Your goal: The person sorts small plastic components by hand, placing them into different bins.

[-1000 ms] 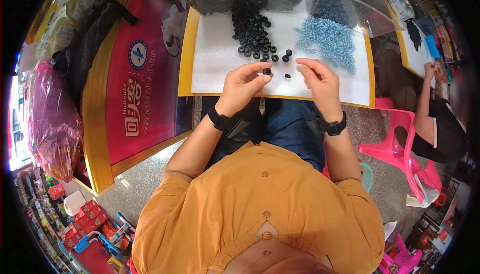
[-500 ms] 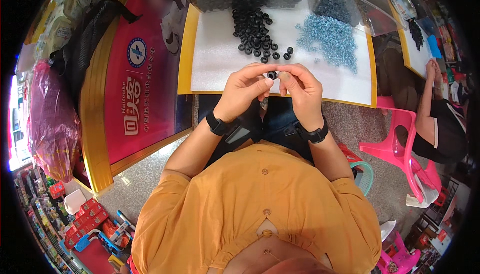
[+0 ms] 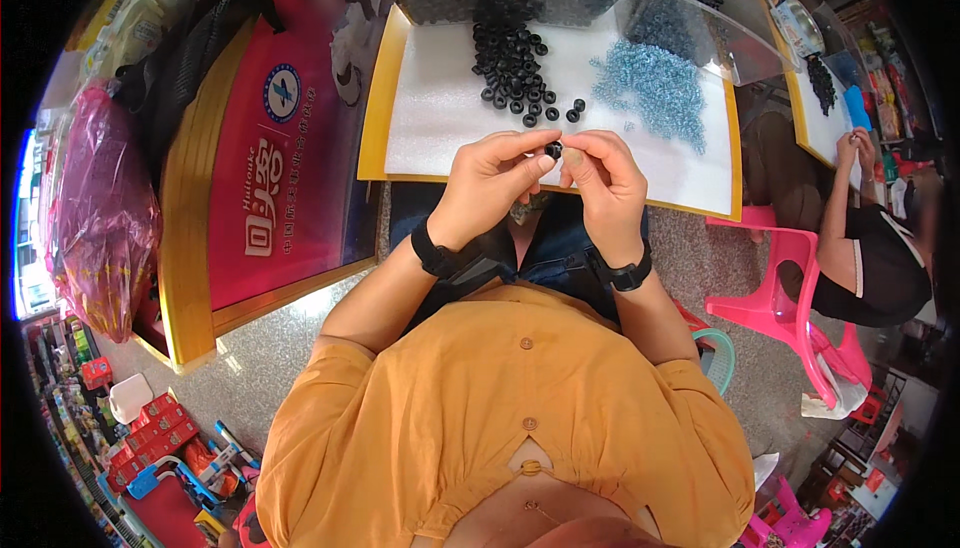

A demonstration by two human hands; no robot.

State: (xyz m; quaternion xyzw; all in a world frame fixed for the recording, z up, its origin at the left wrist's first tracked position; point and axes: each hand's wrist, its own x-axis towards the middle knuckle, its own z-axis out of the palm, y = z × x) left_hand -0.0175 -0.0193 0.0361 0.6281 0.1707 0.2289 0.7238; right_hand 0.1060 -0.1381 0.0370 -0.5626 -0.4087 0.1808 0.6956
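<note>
The left hand (image 3: 485, 180) pinches a black ring (image 3: 553, 150) near the close edge of the white board (image 3: 430, 78); fingertips of the right hand (image 3: 608, 193) meet it (whether they grasp something too, I cannot tell). From there, open board shows at 10 o'clock, black beads (image 3: 512, 63) at 11, blue beads (image 3: 655, 93) at 2. A second ago the hands were apart. The red panel (image 3: 330, 183) at 9 bears white lettering.

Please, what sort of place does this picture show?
Probably a small shop, also used for handwork: rows of packaged goods fill the lower-left edge with red boxes nearby, while loose black rings lie on a white-topped table.
</note>
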